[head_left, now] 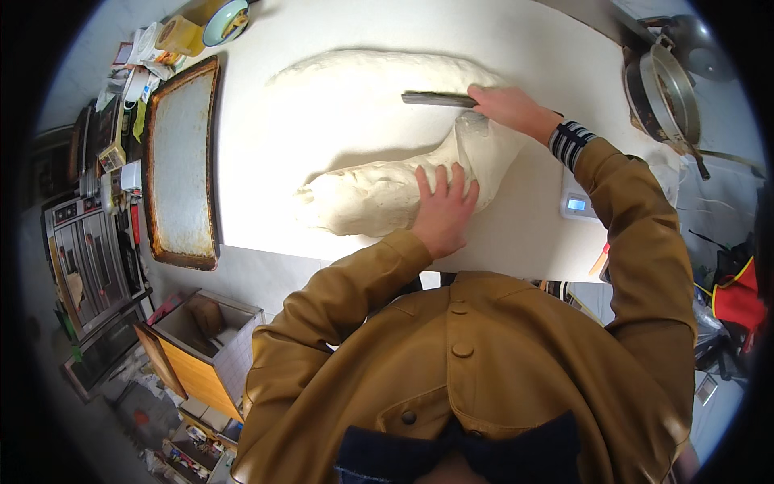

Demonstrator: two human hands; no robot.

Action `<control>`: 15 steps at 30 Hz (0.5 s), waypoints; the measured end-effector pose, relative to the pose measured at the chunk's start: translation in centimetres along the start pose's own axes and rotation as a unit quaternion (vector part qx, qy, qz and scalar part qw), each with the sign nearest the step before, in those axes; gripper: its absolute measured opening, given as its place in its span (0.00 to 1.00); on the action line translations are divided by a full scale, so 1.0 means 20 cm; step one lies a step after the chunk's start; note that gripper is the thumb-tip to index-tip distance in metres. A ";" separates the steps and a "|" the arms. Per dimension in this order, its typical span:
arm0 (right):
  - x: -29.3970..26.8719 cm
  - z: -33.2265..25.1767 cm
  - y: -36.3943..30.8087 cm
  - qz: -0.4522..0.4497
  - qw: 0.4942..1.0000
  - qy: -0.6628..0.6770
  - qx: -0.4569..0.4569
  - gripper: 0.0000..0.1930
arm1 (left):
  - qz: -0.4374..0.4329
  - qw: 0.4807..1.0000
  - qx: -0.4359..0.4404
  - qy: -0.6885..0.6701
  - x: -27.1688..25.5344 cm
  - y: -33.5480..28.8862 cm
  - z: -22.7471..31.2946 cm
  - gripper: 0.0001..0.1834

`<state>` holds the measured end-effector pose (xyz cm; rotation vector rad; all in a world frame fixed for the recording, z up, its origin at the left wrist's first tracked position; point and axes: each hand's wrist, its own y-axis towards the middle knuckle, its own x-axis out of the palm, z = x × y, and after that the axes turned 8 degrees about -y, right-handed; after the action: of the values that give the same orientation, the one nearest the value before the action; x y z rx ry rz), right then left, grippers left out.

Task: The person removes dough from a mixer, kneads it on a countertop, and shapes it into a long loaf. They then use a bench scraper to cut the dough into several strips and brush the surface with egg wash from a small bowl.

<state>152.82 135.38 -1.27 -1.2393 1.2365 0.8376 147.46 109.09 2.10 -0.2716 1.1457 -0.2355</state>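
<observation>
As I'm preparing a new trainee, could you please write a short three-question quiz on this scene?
1. True or false: the left hand rests on the dough with its fingers spread.
2. What is the right hand holding?
3. Where does the baking tray lie, seen from the person's side?
A) Right of the dough
B) Left of the dough
C) Underneath the dough

Key:
1. True.
2. A dark, flat, straight-edged tool, pointing to the person's left.
3. B.
</observation>
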 end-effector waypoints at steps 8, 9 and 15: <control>-0.24 0.28 -0.33 -0.095 0.994 -0.054 0.000 0.11 | 0.235 0.960 -0.062 -0.137 -0.11 -0.51 -0.49 0.54; -0.22 0.30 -0.34 -0.136 0.986 -0.084 0.051 0.12 | 0.196 0.970 -0.096 -0.109 -0.10 -0.60 -0.52 0.54; 0.00 0.26 -0.30 -0.055 0.994 0.033 0.091 0.15 | 0.161 0.976 -0.139 0.035 0.15 -0.64 -0.71 0.54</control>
<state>159.69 139.17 -0.53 -1.1830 1.2570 0.5950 135.06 94.75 -1.75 -0.3200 1.2738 0.2056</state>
